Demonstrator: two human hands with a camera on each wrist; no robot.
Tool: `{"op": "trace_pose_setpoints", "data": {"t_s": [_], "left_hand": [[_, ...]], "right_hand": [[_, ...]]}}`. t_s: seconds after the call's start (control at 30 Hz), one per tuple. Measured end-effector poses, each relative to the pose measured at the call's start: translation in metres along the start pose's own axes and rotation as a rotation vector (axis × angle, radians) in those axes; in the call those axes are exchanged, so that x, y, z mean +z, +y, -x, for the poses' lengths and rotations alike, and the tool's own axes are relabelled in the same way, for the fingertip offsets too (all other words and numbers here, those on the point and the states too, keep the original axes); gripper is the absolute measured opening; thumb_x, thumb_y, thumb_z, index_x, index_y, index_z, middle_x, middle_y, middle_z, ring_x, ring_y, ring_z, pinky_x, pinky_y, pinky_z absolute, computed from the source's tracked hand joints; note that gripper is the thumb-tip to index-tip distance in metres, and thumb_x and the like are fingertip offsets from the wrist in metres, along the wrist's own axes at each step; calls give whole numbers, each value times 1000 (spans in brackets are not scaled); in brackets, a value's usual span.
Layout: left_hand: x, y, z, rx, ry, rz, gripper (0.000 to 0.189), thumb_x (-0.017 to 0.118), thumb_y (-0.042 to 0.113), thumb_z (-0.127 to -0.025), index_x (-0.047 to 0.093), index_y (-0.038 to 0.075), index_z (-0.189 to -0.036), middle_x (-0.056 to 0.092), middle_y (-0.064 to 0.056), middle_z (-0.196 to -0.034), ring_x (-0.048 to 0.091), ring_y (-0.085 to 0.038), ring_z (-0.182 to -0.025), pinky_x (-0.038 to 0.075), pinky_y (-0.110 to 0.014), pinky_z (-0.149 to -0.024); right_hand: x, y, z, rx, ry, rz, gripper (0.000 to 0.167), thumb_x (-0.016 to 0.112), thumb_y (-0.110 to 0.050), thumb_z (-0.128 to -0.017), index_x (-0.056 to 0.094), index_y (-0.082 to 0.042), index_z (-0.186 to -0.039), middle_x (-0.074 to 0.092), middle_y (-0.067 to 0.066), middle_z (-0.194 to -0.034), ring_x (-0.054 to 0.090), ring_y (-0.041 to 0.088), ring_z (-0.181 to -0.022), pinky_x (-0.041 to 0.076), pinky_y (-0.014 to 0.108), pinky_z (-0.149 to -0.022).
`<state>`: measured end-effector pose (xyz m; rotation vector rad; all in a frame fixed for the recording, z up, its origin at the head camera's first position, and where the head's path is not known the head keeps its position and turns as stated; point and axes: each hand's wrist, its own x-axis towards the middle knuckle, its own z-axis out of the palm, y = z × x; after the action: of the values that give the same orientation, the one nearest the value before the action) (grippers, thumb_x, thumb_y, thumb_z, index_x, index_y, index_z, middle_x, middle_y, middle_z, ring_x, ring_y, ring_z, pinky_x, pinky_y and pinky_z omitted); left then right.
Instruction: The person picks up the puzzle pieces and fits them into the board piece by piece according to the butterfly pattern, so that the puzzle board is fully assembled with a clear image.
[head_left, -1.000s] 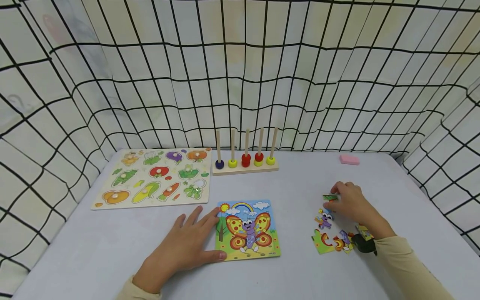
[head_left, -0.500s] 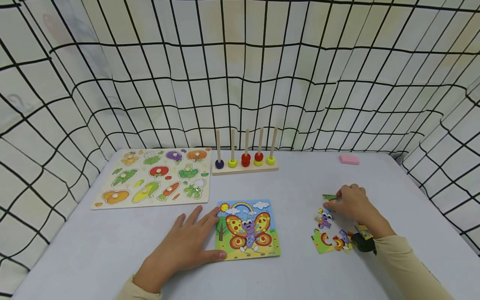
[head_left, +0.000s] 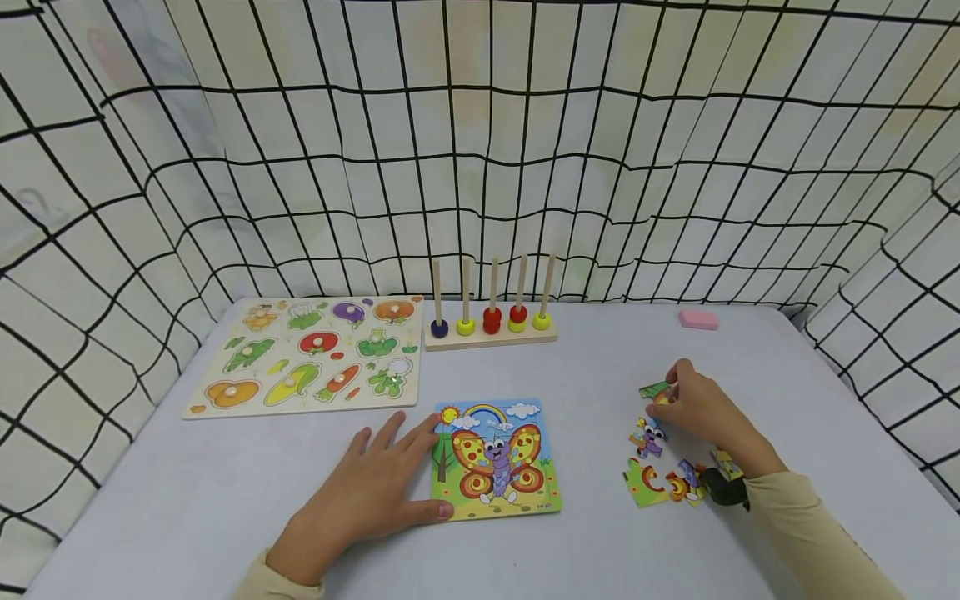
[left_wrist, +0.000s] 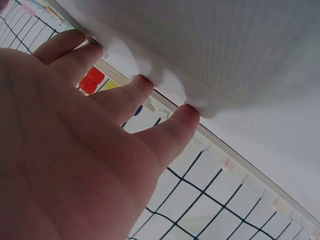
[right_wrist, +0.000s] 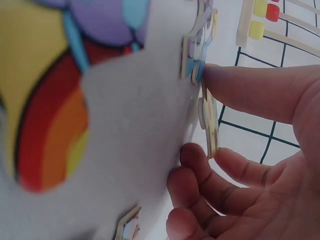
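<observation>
My left hand lies palm down with its fingers spread on the white tabletop. Its thumb and index finger touch the left edge of a square butterfly picture board. Over on the right, my right hand pinches a green and orange puzzle piece between thumb and index finger. In the right wrist view, that puzzle piece appears edge-on, its other fingers curled below. Just nearer lie a purple puzzle piece, a green and red puzzle piece and several others, partly covered by the wrist camera.
At the back left lies a vegetable peg puzzle. Beside it stands a wooden peg counter with coloured beads on upright rods. A pink block sits at the back right. Black netting over white cloth encloses the table's far sides.
The right hand's fingers have shifted on the green and orange puzzle piece, which has turned and moved slightly left. The left hand and the butterfly picture board stay in place.
</observation>
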<state>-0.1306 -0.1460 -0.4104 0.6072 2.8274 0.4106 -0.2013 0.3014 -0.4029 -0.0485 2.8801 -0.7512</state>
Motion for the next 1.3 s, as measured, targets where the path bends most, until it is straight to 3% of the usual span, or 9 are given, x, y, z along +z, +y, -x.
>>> {"op": "trace_pose_setpoints", "data": {"t_s": [0.27,0.43,0.57,0.73,0.93,1.1,1.3], "left_hand": [[0,0,0,1,0,7,104,79,72,-83,46,13,-162,35,-3,-173,21,-43,-160,18,-77,-120],[0,0,0,3,3,6,103,79,72,-83,47,13,-162,35,-3,-173,21,-43,-160,19,-77,-120],[0,0,0,6,5,9,102,79,72,-84,47,13,-161,35,-3,-173,21,-43,-160,19,-77,-120],[0,0,1,12,8,27,99,81,69,-84,49,12,-159,36,-1,-173,23,-43,-159,20,-77,-120],[-1,0,2,14,10,28,99,80,69,-85,49,12,-159,35,0,-173,23,-43,-159,21,-77,-119],[-1,0,2,13,7,26,99,80,69,-85,49,12,-159,35,-1,-173,23,-43,-159,21,-77,-119],[-1,0,2,14,9,26,98,80,68,-85,50,12,-159,36,0,-173,23,-43,-159,21,-77,-119]], "right_hand": [[3,-3,2,-46,9,2,53,78,-19,-97,45,8,-129,67,23,-103,62,33,-89,55,50,-78],[5,-5,2,-103,61,23,48,75,-11,-98,47,6,-132,67,23,-99,63,32,-84,55,50,-74],[7,-5,2,-142,117,27,43,72,-5,-98,52,5,-135,64,15,-91,58,28,-79,52,44,-69],[7,-8,2,-182,197,16,36,70,2,-98,61,5,-133,65,17,-96,57,31,-85,51,45,-71],[8,-15,3,-193,266,-47,29,73,2,-98,65,5,-126,71,19,-105,65,33,-92,58,44,-78],[7,-22,5,-214,253,-118,26,73,-1,-99,68,3,-125,74,12,-98,70,25,-85,58,32,-71],[8,-31,8,-237,206,-159,28,68,0,-103,71,1,-131,74,8,-93,68,23,-81,55,27,-70]]}}
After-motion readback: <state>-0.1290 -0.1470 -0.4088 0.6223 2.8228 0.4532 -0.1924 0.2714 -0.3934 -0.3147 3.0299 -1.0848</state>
